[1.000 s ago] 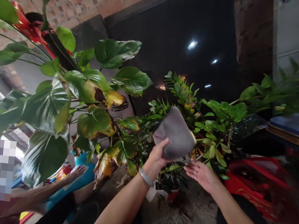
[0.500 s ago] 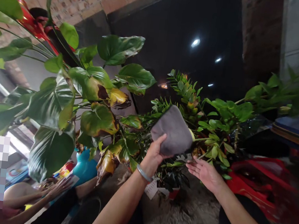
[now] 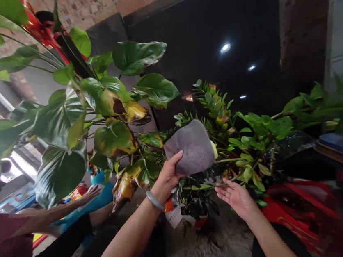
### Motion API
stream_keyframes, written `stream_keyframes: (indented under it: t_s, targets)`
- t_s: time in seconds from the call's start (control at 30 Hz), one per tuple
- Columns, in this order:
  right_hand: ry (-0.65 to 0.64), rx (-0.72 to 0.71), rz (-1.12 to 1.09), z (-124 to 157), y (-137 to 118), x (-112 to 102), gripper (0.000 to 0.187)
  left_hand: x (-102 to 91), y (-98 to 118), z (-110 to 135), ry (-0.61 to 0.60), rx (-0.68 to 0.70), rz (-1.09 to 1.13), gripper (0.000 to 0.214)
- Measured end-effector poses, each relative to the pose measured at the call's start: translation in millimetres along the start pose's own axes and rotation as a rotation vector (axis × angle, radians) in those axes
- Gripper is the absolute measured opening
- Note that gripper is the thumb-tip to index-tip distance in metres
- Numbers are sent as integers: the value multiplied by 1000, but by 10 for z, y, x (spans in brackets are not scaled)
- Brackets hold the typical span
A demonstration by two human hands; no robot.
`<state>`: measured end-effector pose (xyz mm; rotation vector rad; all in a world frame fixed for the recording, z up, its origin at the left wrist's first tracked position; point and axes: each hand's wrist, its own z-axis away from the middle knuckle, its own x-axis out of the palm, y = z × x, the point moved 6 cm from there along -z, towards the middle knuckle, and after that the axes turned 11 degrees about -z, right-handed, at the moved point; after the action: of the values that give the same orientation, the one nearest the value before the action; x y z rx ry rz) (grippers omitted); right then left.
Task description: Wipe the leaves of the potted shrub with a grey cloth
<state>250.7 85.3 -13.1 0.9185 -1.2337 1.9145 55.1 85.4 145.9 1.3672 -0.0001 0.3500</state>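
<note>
My left hand (image 3: 167,175) grips a folded grey cloth (image 3: 189,147) and presses it against the leaves of a small-leaved potted plant (image 3: 243,147) in the middle. A silver bracelet sits on that wrist. My right hand (image 3: 236,197) is open, palm up, under a thin leafy stem of the same plant, fingertips touching it. Part of the plant's foliage is hidden behind the cloth.
A tall plant with big green and yellow-brown leaves (image 3: 108,138) fills the left. Another person's arm (image 3: 56,212) reaches from lower left toward a blue pot (image 3: 101,190). Red objects (image 3: 292,212) lie at right. A dark glass panel and brick wall stand behind.
My left hand has slid the grey cloth a little leftward and down over the leaves. My right hand stays under the stem. The other person's arm has stretched further toward the blue pot.
</note>
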Motion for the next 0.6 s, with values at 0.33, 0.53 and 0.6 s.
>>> stream_keyframes:
  t_s: [0.33, 0.53, 0.6]
  targets:
    - [11, -3, 43, 28, -15, -35, 10, -152, -303, 488, -209, -154, -85, 32]
    - [-42, -40, 0, 6, 13, 39, 12, -69, 100, 113, 0, 72, 97, 25]
    - [-38, -40, -15, 7, 37, 55, 11, -78, -242, 116, -23, -76, 8, 29]
